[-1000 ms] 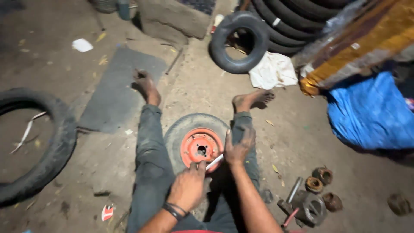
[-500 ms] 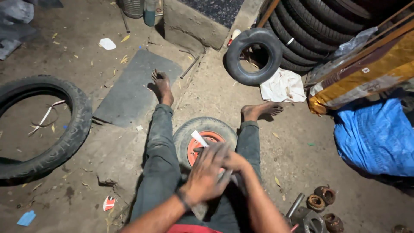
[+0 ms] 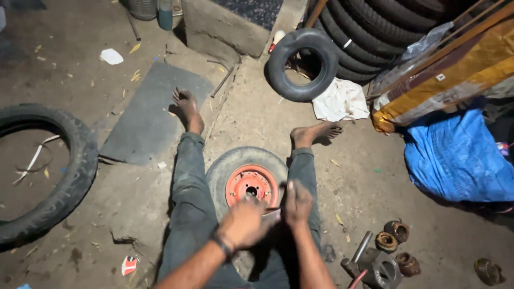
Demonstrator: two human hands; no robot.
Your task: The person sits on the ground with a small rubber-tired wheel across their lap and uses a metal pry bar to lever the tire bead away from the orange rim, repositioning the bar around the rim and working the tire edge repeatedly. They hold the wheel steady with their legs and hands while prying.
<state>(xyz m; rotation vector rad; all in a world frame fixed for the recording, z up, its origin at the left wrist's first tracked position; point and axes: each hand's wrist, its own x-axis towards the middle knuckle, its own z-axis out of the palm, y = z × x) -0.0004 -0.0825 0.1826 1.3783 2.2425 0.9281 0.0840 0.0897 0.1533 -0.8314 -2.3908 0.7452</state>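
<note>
Your left hand (image 3: pixel 243 222) and right hand (image 3: pixel 297 203) meet just over the near edge of the small wheel (image 3: pixel 246 179), which lies flat on the floor between your outstretched legs, its orange rim (image 3: pixel 251 184) facing up. Between the two grips sits a small flat pale piece (image 3: pixel 271 215); both hands close around it, left fingers curled over one end, right fingers pinched on the other, though motion blur keeps you from telling exactly what it is or how tightly each grip has it. The likely trouble from here: with both grips so close together and that blur showing quick movement, the piece could slip and drop onto the rim just beyond your grip, or an edge could catch a finger. Your knees flank the tyre, so anything that skids off may land against your trousers. Both forearms come in from below, wrists bent inward, the left wearing a dark band (image 3: pixel 222 245). Off to the right of your grip, well apart, lie rusty metal parts (image 3: pixel 388 241); far left of it, a large tyre (image 3: pixel 48 171).
</note>
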